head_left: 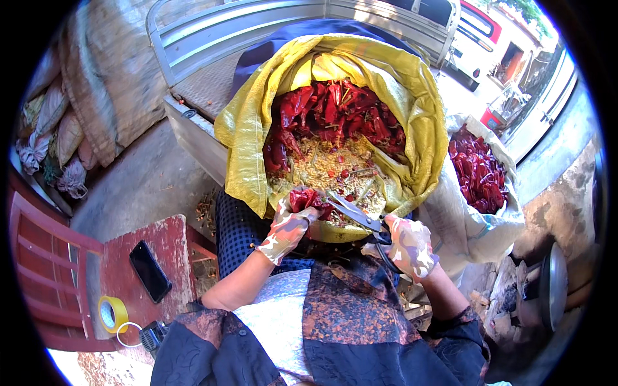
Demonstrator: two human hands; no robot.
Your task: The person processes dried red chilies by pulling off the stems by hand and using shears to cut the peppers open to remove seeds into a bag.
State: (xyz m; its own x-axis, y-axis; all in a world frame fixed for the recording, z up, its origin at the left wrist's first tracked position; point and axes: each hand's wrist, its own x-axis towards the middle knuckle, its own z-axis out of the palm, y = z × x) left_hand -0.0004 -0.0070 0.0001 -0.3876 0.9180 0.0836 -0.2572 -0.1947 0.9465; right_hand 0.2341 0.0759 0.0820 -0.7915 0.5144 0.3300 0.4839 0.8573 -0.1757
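My left hand (289,226), in a camouflage-patterned glove, is closed around a dried red chili pepper (302,199) at the near rim of a yellow woven sack (243,132). In my right hand (409,246), gloved the same way, is a pair of scissors (358,215). Their blades point left toward the chili; whether they touch it I cannot tell. Inside the sack, a heap of dried red chilies (335,110) lies at the back. Pale yellow seeds and bits of stem (335,164) cover the nearer part.
A white sack (476,225) filled with red chilies stands at the right. The yellow sack rests against a metal cart bed (199,83). On the red wooden chair (174,257) at the left lie a black phone (150,271) and a yellow tape roll (113,314). A metal pot (552,286) sits lower right.
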